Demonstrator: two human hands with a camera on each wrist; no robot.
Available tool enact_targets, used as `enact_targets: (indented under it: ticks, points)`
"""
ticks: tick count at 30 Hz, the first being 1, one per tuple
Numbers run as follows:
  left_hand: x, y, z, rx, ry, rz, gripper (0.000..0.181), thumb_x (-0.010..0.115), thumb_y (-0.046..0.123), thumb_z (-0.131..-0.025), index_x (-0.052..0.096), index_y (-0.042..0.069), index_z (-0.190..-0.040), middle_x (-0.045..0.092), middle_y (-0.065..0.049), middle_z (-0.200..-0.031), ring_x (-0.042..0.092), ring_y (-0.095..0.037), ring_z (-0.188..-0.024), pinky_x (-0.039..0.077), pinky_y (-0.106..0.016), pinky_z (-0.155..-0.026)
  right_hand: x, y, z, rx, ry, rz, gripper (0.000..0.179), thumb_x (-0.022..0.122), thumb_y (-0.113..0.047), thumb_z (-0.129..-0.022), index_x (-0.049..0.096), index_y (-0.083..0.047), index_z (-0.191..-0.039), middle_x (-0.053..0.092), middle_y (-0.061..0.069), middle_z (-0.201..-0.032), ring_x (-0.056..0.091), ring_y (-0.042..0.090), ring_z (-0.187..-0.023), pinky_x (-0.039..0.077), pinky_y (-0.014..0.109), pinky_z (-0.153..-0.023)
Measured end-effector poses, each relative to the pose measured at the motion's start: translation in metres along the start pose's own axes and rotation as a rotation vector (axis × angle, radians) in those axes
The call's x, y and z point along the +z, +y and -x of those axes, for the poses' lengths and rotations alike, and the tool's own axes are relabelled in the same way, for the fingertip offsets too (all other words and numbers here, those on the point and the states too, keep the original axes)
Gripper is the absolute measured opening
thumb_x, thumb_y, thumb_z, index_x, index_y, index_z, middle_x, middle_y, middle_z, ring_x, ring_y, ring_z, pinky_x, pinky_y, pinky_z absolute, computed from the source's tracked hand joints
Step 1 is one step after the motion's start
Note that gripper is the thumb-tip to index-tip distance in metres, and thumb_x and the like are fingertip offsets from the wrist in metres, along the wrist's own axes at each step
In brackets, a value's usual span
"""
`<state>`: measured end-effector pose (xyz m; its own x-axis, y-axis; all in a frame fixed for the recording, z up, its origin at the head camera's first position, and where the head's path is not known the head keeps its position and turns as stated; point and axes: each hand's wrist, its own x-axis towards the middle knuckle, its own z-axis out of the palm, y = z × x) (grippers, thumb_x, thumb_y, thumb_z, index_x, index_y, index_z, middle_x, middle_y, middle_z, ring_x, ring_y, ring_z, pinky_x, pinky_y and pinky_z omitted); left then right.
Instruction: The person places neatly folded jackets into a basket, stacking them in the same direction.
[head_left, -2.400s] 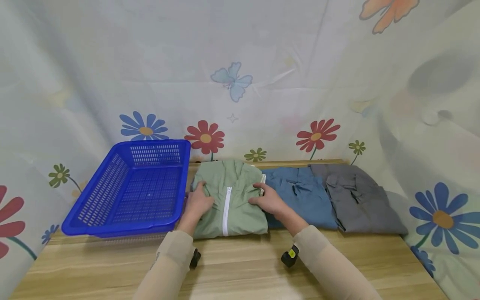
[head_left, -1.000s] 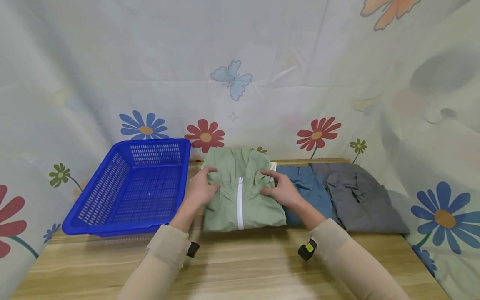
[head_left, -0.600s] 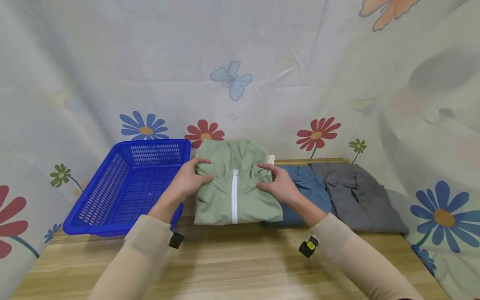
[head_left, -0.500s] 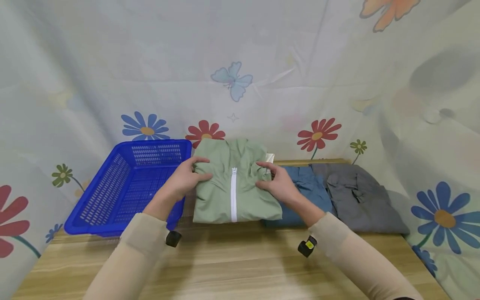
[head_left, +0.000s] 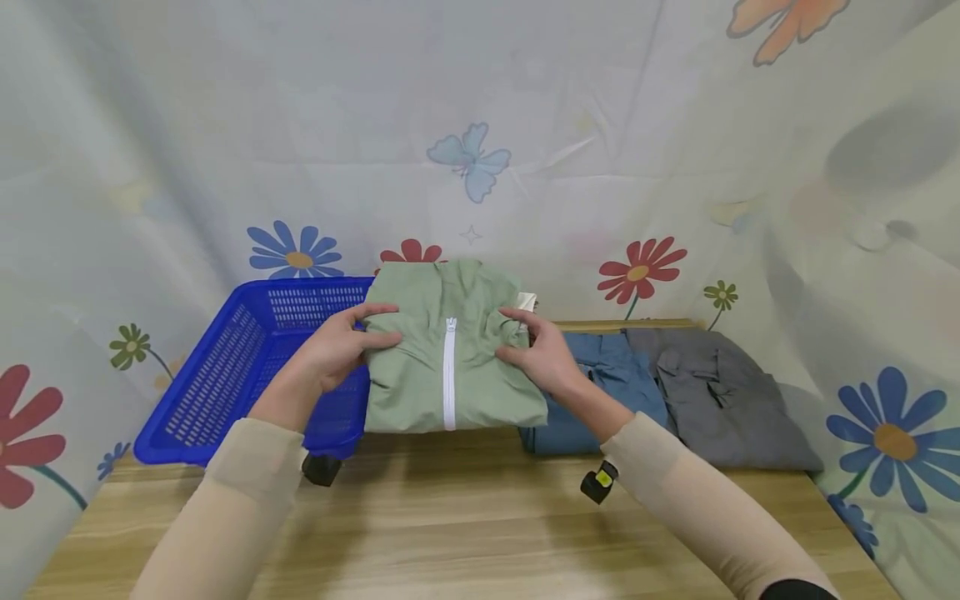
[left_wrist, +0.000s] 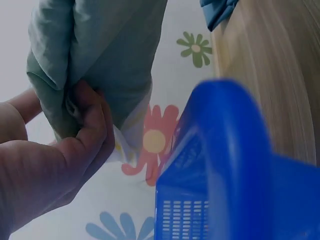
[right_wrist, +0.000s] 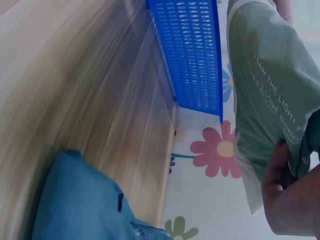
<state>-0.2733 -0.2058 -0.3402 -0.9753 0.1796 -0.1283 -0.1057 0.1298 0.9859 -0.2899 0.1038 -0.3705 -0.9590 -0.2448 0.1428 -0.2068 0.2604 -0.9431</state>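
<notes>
Green zip-up jacket point(head_left: 420, 375) is hanging folded above the wooden table point(head_left: 480, 525), left hand point(head_left: 337, 346) gripping its left edge, right hand point(head_left: 546, 354) gripping the right one. Blue plastic basket point(head_left: 217, 387) is sitting just left, and a folded blue garment point(head_left: 626, 375) plus a folded grey garment point(head_left: 738, 408) are lying on the right.

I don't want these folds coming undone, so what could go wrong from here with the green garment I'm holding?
The green garment is off the table, gripped at its sides by your left hand and right hand, so its middle might sag and loosen the folds. In the head view, it overlaps the right rim of the blue basket, so the cloth could perhaps snag there if not kept high enough.
</notes>
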Motion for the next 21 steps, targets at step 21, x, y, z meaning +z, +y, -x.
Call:
enact_targets:
  ticks: [21]
  points:
    - [-0.080, 0.002, 0.015, -0.024, -0.052, 0.003, 0.066, 0.072, 0.009, -0.097, 0.041, 0.011, -0.156, 0.068, 0.002, -0.114, 0.071, -0.018, -0.093, 0.058, -0.036, -0.080, 0.042, -0.025, -0.025, 0.009, -0.097, -0.108, 0.061, 0.078, -0.009, -0.091, 0.056, -0.019, -0.147, 0.049, 0.006, -0.150, 0.056, 0.026, -0.126, 0.053, 0.042, -0.091]
